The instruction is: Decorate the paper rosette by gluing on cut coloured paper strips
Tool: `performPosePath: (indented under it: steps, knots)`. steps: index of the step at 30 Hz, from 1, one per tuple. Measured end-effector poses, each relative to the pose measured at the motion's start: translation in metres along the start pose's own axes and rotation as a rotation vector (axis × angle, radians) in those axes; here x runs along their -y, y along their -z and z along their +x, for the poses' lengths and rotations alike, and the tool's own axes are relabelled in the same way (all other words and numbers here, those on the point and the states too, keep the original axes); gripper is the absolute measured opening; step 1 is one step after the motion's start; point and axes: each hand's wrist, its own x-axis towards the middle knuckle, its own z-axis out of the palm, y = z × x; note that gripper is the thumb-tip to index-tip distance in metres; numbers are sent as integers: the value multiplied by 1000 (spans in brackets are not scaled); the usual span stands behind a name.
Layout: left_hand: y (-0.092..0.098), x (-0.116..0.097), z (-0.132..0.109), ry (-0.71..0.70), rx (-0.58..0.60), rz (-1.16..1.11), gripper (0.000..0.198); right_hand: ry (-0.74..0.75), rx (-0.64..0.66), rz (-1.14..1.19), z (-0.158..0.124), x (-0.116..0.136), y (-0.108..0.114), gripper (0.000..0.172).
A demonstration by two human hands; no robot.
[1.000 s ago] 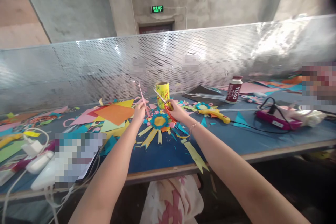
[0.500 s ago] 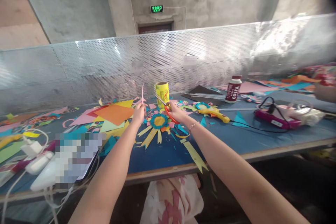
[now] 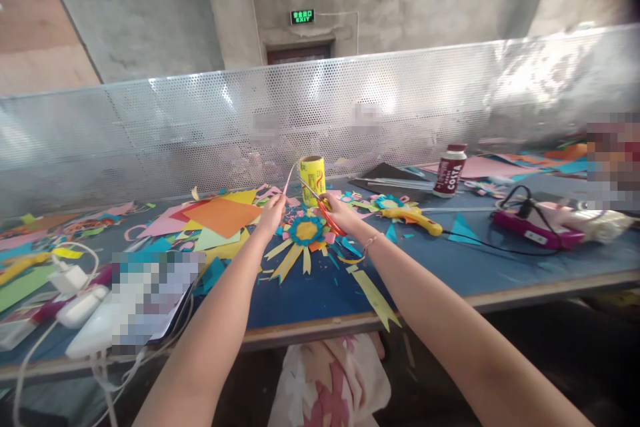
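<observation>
My left hand (image 3: 273, 210) pinches a narrow pink paper strip (image 3: 289, 177) that stands up and leans to the right. In my right hand (image 3: 342, 210) are scissors (image 3: 327, 215) with orange handles, their blades pointing up and left toward the strip. Whether the blades touch the strip I cannot tell. Below and between my hands lies a paper rosette (image 3: 307, 231), blue-rimmed with a yellow centre and yellow tails. A yellow cardboard tube (image 3: 314, 177) stands upright just behind the scissors.
Coloured paper sheets (image 3: 225, 215) and scraps cover the left. To the right lie a yellow glue gun (image 3: 417, 219), a brown-and-white bottle (image 3: 450, 171) and a purple power strip (image 3: 535, 232). A device with cables (image 3: 100, 327) sits front left. A perforated metal screen (image 3: 200, 127) closes the back.
My left hand has moved slightly right, toward the scissors. The pink strip, upright before, now tilts right near the blades. The view has shifted a little.
</observation>
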Motion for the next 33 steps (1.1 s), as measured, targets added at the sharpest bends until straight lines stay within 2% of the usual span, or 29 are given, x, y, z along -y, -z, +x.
performPosePath:
  steps: [2,4,13,17,22,27,33]
  knots:
    - [0,-3,-3,13,124,26,49,-9,5,31,-1,2,2,42]
    - [1,-5,-4,23,182,51,49,-2,16,44,-1,3,3,43]
    - [0,-10,-8,109,247,68,46,119,102,45,2,-4,3,43]
    - [1,-7,-7,100,259,54,47,164,116,101,7,-13,-1,43]
    - [2,-4,-5,101,273,25,48,165,64,97,9,-17,0,35]
    - [2,-4,-5,104,290,17,46,140,-7,16,7,-9,10,30]
    - [2,-7,-7,130,259,17,37,-101,-175,-271,8,-4,20,33]
